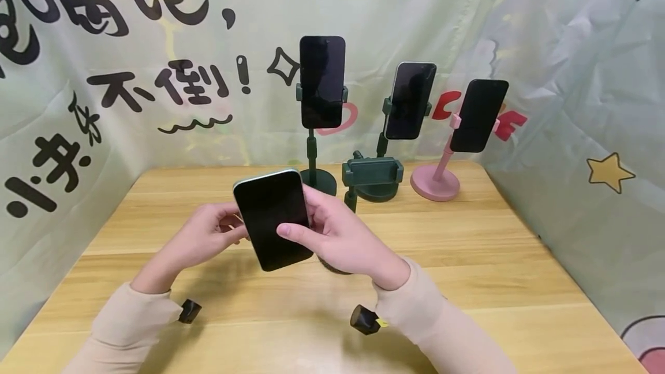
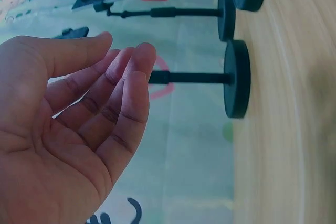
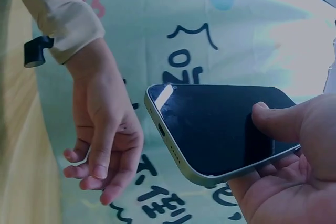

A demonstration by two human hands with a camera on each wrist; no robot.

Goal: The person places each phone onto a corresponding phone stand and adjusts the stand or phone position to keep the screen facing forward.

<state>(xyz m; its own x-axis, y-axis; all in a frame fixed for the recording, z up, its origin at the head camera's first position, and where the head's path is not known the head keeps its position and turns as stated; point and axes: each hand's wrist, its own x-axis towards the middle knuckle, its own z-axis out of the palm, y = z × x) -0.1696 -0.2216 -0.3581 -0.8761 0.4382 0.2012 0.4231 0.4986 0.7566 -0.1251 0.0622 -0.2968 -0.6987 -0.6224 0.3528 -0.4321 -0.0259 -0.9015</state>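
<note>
My right hand [image 1: 340, 235] grips a smartphone [image 1: 267, 206] by its right edge, thumb across the dark screen and fingers behind it. The phone is held tilted above the table, and the right wrist view shows its pale edge with the charging port. Close to the phone's left side is my left hand [image 1: 202, 238]. In the left wrist view its fingers curl loosely around nothing, and the right wrist view shows a gap between it and the phone. Just behind my right hand stands a dark green phone stand [image 1: 372, 172] with an empty clamp; the hand hides part of its pole and base.
Three stands at the back hold phones: a green one with an upright phone [image 1: 322, 82], a green one with a tilted phone [image 1: 410, 103], and a pink stand [image 1: 435, 183] with a black phone [image 1: 479, 115]. A printed cloth [image 1: 208, 131] surrounds the wooden table [image 1: 467, 281].
</note>
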